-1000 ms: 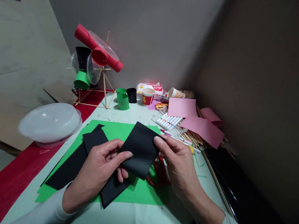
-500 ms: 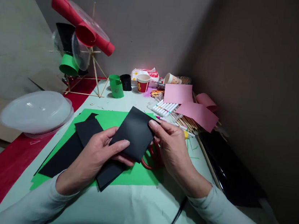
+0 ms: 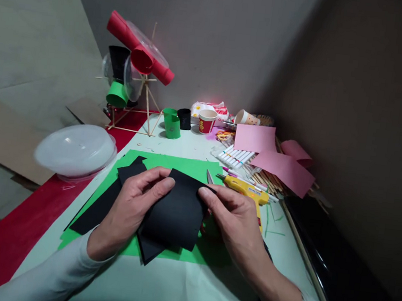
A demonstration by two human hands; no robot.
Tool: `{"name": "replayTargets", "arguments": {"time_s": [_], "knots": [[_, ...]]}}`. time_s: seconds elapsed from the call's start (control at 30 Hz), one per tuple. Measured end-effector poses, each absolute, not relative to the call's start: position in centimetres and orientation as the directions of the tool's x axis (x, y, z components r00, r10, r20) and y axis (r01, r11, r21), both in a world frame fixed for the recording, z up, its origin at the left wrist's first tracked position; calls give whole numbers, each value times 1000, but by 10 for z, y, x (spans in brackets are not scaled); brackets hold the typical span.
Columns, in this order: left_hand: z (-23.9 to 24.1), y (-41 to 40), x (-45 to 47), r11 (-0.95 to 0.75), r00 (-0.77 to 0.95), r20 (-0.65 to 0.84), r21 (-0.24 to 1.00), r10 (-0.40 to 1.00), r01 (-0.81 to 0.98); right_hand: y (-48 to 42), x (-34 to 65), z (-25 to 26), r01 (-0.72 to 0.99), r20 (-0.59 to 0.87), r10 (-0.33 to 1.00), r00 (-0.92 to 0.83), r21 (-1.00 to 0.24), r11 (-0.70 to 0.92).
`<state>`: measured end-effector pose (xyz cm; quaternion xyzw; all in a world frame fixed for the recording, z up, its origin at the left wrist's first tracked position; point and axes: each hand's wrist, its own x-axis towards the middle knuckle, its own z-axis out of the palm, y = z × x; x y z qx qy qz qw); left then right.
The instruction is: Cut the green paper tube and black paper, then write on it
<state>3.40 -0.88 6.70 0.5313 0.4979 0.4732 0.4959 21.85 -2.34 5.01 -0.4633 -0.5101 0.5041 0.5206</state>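
Observation:
A piece of black paper (image 3: 181,211) is held up between my two hands, slightly bowed. My left hand (image 3: 137,206) pinches its upper left edge, thumb on the near face. At the upper right corner, my right hand (image 3: 232,218) grips it between thumb and fingers. Beneath lie green sheets (image 3: 199,166) with more black paper strips (image 3: 96,211) on them. Scissors (image 3: 210,177) rest behind my right hand, their handles mostly hidden by it. Beyond that hand is a yellow glue gun (image 3: 244,187).
A model of red, black and green paper tubes (image 3: 142,60) on sticks stands back left. Clear plastic lids (image 3: 76,150) lie at the left. Green paper rings (image 3: 172,126), a paper cup (image 3: 207,122), markers (image 3: 236,157) and pink paper (image 3: 256,137) sit behind. A black glossy object (image 3: 327,254) lies right.
My left hand has shifted its grip from the paper's lower left to its upper left edge. The paper has turned more level and hangs lower. The view has swung left, showing the glue gun.

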Motion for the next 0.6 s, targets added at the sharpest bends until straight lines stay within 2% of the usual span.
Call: {"name": "replayTargets", "arguments": {"time_s": [0.17,0.4,0.6], "knots": [[68,-12,34,-134,-48,143,977,989,167,-27,215,53,36,105,993,-46,-994,106],[73,-17,35,-226,-89,271,911,958,344,-31,213,57,-13,77,990,-115,-997,76],[69,-18,36,-246,-153,331,880,931,406,-36,211,54,10,186,982,-37,-982,187]]}}
